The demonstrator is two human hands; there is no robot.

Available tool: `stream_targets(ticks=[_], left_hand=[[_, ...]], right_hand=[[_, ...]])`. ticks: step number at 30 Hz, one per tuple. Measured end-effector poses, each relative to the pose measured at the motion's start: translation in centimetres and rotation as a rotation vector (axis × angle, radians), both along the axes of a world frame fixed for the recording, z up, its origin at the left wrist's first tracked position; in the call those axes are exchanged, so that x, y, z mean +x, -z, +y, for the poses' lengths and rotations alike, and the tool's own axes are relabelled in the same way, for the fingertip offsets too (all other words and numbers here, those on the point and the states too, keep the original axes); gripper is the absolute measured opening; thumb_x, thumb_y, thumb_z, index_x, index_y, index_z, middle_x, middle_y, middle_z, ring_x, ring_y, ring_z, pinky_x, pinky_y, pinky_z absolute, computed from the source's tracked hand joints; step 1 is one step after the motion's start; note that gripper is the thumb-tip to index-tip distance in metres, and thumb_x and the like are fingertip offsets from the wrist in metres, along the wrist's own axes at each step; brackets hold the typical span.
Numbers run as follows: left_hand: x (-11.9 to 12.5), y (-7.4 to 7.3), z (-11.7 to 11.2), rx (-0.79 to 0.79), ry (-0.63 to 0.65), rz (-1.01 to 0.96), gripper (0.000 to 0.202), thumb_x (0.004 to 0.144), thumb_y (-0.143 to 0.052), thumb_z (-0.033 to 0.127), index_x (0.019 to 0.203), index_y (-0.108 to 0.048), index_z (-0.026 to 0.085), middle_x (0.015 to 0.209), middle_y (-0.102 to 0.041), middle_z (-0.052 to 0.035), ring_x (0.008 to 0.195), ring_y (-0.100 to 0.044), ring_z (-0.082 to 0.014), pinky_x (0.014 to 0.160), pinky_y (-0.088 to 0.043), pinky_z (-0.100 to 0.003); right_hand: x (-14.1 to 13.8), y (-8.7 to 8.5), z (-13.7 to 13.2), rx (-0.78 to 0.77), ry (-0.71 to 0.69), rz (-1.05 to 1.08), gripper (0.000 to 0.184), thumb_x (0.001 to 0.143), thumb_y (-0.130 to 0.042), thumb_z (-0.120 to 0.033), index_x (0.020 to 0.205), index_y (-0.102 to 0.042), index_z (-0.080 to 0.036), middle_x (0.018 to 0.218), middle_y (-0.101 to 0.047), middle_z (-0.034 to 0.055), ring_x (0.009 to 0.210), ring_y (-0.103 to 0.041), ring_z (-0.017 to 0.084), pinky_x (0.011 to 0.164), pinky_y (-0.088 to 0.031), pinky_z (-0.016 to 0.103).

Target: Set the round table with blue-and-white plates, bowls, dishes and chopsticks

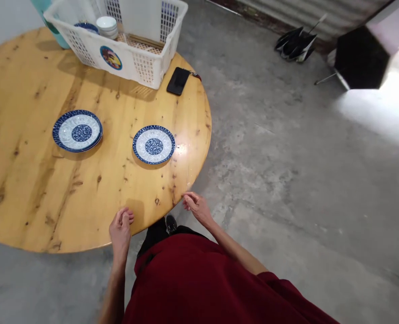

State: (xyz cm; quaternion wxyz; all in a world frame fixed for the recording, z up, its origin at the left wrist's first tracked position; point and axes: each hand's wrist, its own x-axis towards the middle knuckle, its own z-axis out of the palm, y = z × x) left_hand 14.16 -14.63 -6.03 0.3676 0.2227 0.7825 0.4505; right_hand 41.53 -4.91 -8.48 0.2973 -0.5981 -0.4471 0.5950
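Two blue-and-white patterned plates lie on a round wooden table [24,189]: one plate [154,144] near the right edge, and a small stack of plates [77,131] to its left. My left hand [121,226] hovers over the table's near edge, fingers loosely curled with nothing in them. At the table's right rim my right hand [195,206] has its fingers bent and holds nothing. Both hands are well short of the plates.
A white plastic basket [141,63] at the table's far side holds stacked white bowls [106,26] and a blue-rimmed dish [86,27]. A black phone [178,81] lies beside it. A folded black umbrella [295,43] and a light stand are on the concrete floor at right.
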Motion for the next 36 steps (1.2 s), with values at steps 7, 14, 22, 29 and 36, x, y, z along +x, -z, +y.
stream_targets(ticks=[7,14,22,29,36], left_hand=[[6.7,-3.5,-2.4,0.039,0.159,0.028,0.046,0.086,-0.059,0.054,0.107,-0.071,0.014,0.094,-0.077,-0.0101,0.084,-0.074,-0.0212,0.077,-0.062,-0.034],[11.0,-4.1,-7.1,-0.004,0.200,0.051,0.043,0.085,-0.059,0.052,0.104,-0.071,0.016,0.091,-0.076,-0.0090,0.080,-0.074,-0.0207,0.075,-0.061,-0.033],[10.0,-5.1,-6.5,0.056,0.296,0.111,0.043,0.086,-0.057,0.051,0.106,-0.072,0.016,0.092,-0.077,-0.0089,0.080,-0.074,-0.0207,0.075,-0.060,-0.032],[4.6,-5.8,-9.6,0.076,0.364,0.162,0.043,0.086,-0.058,0.053,0.108,-0.073,0.018,0.094,-0.079,-0.0089,0.084,-0.076,-0.0225,0.081,-0.059,-0.034],[-6.1,-5.0,-18.1,0.066,0.020,0.150,0.046,0.079,-0.061,0.054,0.103,-0.071,0.016,0.091,-0.078,-0.0102,0.084,-0.076,-0.0245,0.073,-0.061,-0.034]], right_hand=[[6.4,1.3,-6.5,-0.078,0.066,0.004,0.046,0.076,-0.060,-0.061,0.090,-0.068,-0.018,0.070,-0.068,0.0040,0.057,-0.064,0.017,0.053,-0.049,0.027],[7.5,2.4,-8.6,-0.085,-0.048,0.012,0.044,0.073,-0.058,-0.059,0.087,-0.068,-0.019,0.072,-0.069,0.0039,0.059,-0.064,0.017,0.055,-0.050,0.028],[8.9,2.1,-11.5,-0.099,0.037,0.003,0.044,0.069,-0.058,-0.057,0.088,-0.068,-0.019,0.072,-0.070,0.0043,0.060,-0.065,0.018,0.055,-0.051,0.028],[5.8,1.4,-13.2,-0.110,0.161,0.001,0.040,0.066,-0.059,-0.050,0.086,-0.069,-0.017,0.070,-0.070,0.0043,0.058,-0.064,0.016,0.053,-0.050,0.026],[-6.0,-1.3,-15.1,-0.052,-0.065,0.024,0.020,0.077,-0.057,-0.031,0.084,-0.071,-0.018,0.069,-0.071,0.0018,0.056,-0.065,0.013,0.052,-0.049,0.022]])
